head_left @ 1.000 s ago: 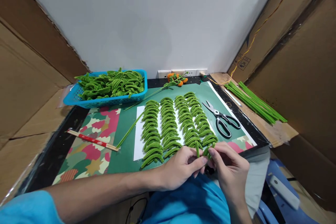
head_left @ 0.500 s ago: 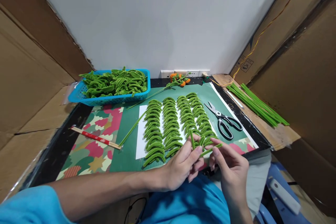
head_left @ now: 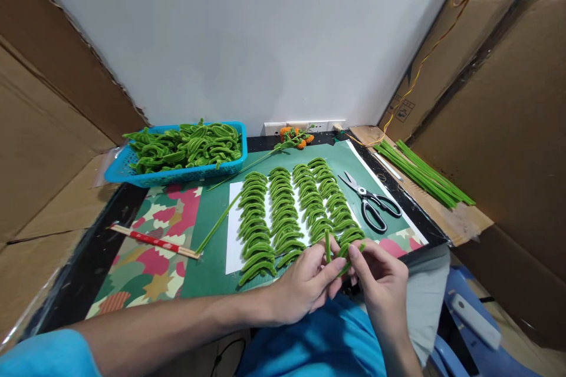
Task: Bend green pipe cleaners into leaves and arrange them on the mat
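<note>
My left hand (head_left: 305,285) is closed, pinching a short green pipe cleaner (head_left: 328,246) whose end stands up between thumb and fingers. From the other side my right hand (head_left: 381,277) grips the pipe cleaner's other part, with its thumb and fingertips pressed together close to the left thumb. Whether this is one bent piece or two, I cannot tell. Just beyond the hands, rows of curved green pipe-cleaner pieces (head_left: 283,212) lie on white paper (head_left: 233,232). The nearest pieces are partly hidden behind my fingers.
A blue basket (head_left: 177,178) heaped with green pieces stands at the back left. Scissors (head_left: 370,203) rest on the green mat's right side, and straight green pipe cleaners (head_left: 424,177) lie beyond. Chopsticks (head_left: 154,240) in a red wrapper and an orange flower stem (head_left: 296,136) are also there.
My right hand has come closer to the left, its fingertips now on the green piece near the left thumb. The whole view has shifted slightly.
</note>
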Tool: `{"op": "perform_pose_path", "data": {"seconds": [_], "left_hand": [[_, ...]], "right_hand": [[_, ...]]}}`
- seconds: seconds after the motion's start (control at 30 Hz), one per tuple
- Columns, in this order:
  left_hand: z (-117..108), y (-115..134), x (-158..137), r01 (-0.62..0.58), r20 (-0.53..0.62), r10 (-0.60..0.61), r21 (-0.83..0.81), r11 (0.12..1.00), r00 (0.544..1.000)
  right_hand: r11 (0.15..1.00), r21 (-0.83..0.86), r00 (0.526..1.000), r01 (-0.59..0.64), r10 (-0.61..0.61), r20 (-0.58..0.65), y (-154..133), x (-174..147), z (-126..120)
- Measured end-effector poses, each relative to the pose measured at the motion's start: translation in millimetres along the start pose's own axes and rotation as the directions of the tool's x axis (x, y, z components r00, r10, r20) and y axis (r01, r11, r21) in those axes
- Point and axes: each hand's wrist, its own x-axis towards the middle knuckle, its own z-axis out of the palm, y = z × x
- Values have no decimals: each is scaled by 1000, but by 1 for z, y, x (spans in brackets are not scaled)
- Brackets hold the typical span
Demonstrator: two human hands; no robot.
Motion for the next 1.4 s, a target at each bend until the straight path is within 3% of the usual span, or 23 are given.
{"op": "perform_pose_path", "data": {"seconds": [0.27, 0.43, 0.7, 0.87, 0.97, 1.07, 1.17, 1.4], "left_hand": [[-2, 1, 1, -30, -12, 33, 181, 983, 999], [-1, 1, 2, -57, -26, 67, 272, 960, 997], [1, 3, 1, 61, 4, -62, 116, 991, 998], [1, 9, 0, 47, 62, -59, 183, 982, 996], [1, 8, 1, 57, 59, -65, 125, 991, 996], [0, 4, 1, 54, 46, -57, 61, 997, 997], [-1, 2, 2, 54, 54, -58, 75, 996, 997], [-1, 6, 2, -39, 129, 20, 149, 988, 991]], "right_hand": [[988, -143, 995, 57, -69, -76, 1, 0, 4], [980, -196, 987, 28, -58, -153, 4, -3, 6], [986, -166, 987, 3, -30, -157, -3, 1, -2], [996, -26, 976, -87, 81, -200, 4, 1, -9], [971, 146, 966, -191, 213, -148, 12, -1, -10], [948, 222, 965, -229, 252, -78, 17, -1, -9], [956, 201, 971, -216, 231, -59, 17, -1, -8], [999, -12, 982, -43, 40, -182, 7, -2, -4]]}}
